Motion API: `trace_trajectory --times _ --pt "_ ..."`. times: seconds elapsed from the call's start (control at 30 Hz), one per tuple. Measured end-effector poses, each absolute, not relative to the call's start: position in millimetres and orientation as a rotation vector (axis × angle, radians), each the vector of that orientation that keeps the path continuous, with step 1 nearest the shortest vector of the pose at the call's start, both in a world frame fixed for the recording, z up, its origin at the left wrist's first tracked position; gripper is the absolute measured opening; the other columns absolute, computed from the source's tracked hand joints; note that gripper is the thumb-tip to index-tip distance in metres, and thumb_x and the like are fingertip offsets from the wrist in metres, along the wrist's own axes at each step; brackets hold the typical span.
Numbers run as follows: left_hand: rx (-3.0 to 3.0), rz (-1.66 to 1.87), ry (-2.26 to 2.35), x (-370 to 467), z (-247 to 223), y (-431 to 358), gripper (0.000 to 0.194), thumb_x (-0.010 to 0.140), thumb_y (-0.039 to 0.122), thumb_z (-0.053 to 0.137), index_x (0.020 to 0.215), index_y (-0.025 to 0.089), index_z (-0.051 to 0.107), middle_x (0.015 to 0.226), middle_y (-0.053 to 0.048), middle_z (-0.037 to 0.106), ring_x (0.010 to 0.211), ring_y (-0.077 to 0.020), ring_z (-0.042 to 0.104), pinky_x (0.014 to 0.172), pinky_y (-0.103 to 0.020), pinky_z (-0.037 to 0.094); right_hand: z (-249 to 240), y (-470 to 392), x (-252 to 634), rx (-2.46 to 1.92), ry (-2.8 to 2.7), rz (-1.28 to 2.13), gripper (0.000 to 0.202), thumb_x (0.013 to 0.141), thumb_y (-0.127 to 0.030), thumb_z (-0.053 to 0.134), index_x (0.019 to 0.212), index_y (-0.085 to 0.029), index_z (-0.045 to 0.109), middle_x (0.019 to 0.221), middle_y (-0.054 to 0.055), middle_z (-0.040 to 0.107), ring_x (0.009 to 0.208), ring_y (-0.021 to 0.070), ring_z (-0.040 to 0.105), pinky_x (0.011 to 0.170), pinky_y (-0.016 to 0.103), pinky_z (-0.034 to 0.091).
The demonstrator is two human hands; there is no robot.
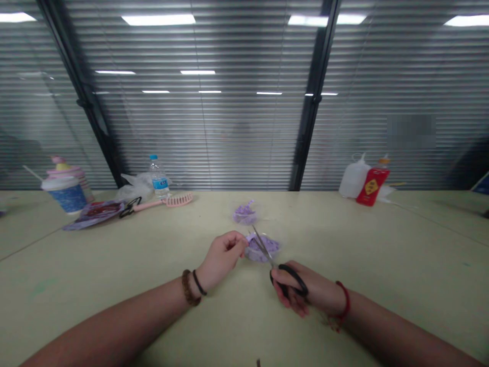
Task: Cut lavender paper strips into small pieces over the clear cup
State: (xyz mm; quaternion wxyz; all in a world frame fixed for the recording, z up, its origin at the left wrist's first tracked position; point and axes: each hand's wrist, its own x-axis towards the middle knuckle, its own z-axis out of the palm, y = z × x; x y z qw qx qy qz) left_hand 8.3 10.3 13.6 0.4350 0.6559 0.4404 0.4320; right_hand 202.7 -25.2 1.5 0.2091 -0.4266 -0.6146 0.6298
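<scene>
My left hand (225, 255) pinches a small purple strip (251, 237) between thumb and fingertips. A clear bowl of purple pieces (270, 245) sits on the table just beyond my hands. Over this bowl, my right hand (296, 288) grips black-handled scissors (263, 248) by their loops. The blades are parted and point up and left, close to the strip; whether they touch it I cannot tell. Farther back stands a second clear container with purple pieces (244, 214).
At the back left are a blue cup (69, 193), a purple packet (95, 214), a pink hairbrush (164, 202) and a water bottle (158, 178). A white squeeze bottle (353, 178) and a red bottle (372, 186) stand at the back right, before window blinds (237, 127).
</scene>
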Motion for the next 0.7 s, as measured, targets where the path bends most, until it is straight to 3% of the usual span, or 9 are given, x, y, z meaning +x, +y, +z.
trace_trajectory --times 0.17,0.7 --pt "1.672 1.013 1.056 10.9 13.8 5.6 0.026 0.076 0.037 0.05 0.062 0.016 0.047 0.045 0.008 0.039 0.035 -0.0036 0.029 0.038 -0.018 0.022 6.2 -29.1 197.6 -1.163 -1.792 1.733 0.054 0.065 -0.064 0.054 0.052 -0.012 0.051 0.041 -0.002 0.049 0.028 0.0045 0.043 0.027 0.013 0.031" --pt "1.742 0.965 1.042 11.3 12.2 6.2 0.022 0.075 0.032 0.049 0.061 0.015 0.049 0.049 0.007 0.042 0.041 -0.0043 0.031 0.04 -0.017 0.023 6.6 -29.4 196.7 -1.263 -1.761 1.632 0.051 0.067 -0.062 0.053 0.052 -0.013 0.048 0.043 -0.002 0.048 0.027 0.0034 0.039 0.026 0.013 0.026"
